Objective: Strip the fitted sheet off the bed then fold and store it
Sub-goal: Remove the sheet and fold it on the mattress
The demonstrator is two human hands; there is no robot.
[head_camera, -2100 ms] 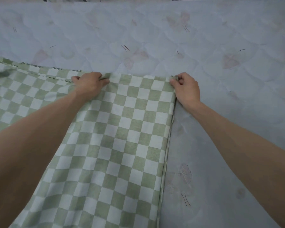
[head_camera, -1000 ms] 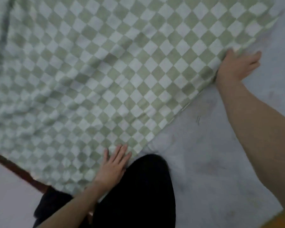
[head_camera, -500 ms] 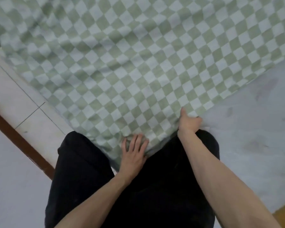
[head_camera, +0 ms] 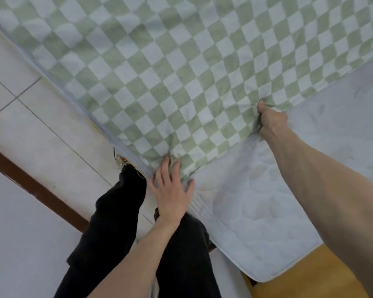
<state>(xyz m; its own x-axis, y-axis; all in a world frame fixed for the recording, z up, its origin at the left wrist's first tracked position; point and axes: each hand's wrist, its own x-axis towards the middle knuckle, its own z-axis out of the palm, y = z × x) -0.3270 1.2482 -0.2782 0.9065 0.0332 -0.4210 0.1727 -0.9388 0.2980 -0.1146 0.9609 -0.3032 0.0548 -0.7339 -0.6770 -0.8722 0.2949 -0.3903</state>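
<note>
The green-and-white checked fitted sheet [head_camera: 181, 67] lies spread across the bare quilted mattress [head_camera: 256, 211], covering its far part and reaching the mattress edge beside the tiled floor [head_camera: 41, 134]. The near mattress corner is uncovered and overhangs a wooden bed frame [head_camera: 310, 274]. Black trousers [head_camera: 114, 224] stand against the mattress edge. The right hand [head_camera: 271, 121], on the mattress top at the sheet's hem, clenches a bunch of the cloth. The left hand [head_camera: 172, 190], at the mattress edge, lies spread and relaxed, fingertips pressing the sheet's corner.
</note>
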